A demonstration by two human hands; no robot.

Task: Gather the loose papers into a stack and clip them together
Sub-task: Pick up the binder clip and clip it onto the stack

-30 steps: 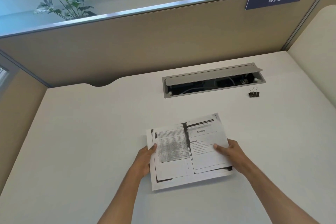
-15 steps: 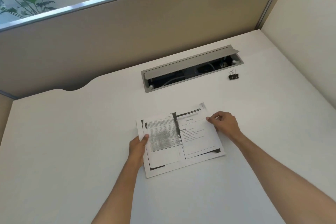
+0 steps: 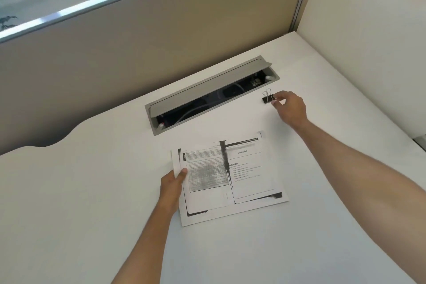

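our right hand [image 3: 291,108] is out at the far end of the surface [image 3: 92,191], and its grip is right at the little black clip [image 3: 267,98]. the finger and thumb are narrow, with the tips at the right side of the clip. we cannot tell if they pinch it yet or only touch it. the clip sits just to the left of this grip, with its two wire loops sticking up and away from us, and its black body runs left to right. an open cable box [image 3: 212,94] in the surface lies just past the clip, on the left.

our left hand [image 3: 173,183] is on the stack of papers [image 3: 230,180]. its grip is narrow on the left edge, thumb on top, holding the stack down flat. the papers reach out to the right of this grip, and the sheets do not line up all the way, since a corner peeks out at the far right.

we think the next move is to lift the clip and bring it back toward us and to the left, to the far edge of the stack. the right hand is the near one for that. the clip is small and springy, so it could slip.
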